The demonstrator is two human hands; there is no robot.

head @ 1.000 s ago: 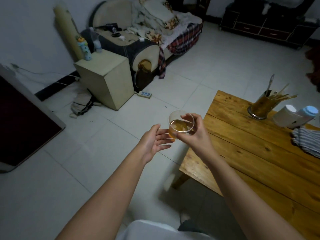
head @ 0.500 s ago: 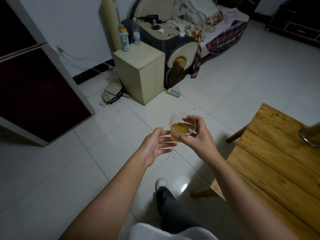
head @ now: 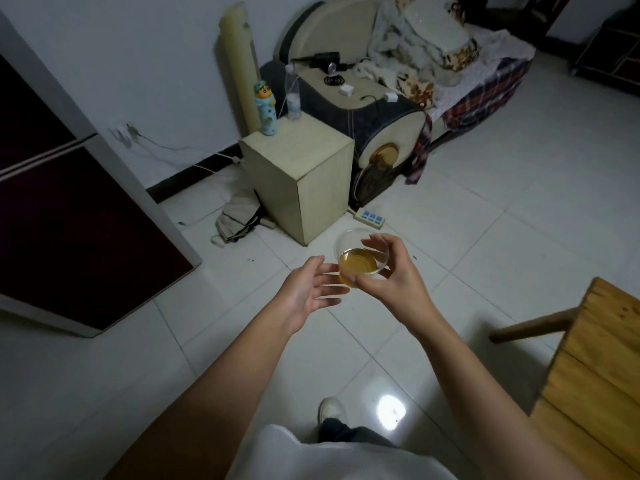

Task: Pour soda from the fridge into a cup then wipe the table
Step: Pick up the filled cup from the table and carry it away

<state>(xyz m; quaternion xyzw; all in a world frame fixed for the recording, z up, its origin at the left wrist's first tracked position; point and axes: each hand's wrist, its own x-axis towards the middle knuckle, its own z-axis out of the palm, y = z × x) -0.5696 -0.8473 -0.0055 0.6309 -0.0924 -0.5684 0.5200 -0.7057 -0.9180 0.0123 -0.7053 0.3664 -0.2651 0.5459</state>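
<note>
A clear plastic cup (head: 358, 259) with amber soda in its bottom is held up over the floor. My right hand (head: 394, 275) grips it from the right, fingers curled round its rim and side. My left hand (head: 310, 291) is spread, palm up, just left of the cup, fingertips near its base; whether they touch it I cannot tell. The dark red fridge (head: 69, 209) stands at the left, doors closed. A corner of the wooden table (head: 599, 368) shows at the right edge.
A beige wooden box (head: 304, 181) with two bottles stands ahead, beside a sofa (head: 388, 98) piled with blankets. A power strip (head: 370, 216) and a bag (head: 239, 220) lie on the white tiled floor. My shoe (head: 329, 410) is below.
The view has swung left, away from the table and toward the fridge. The cup stays in my right hand, the left hand still open beside it.
</note>
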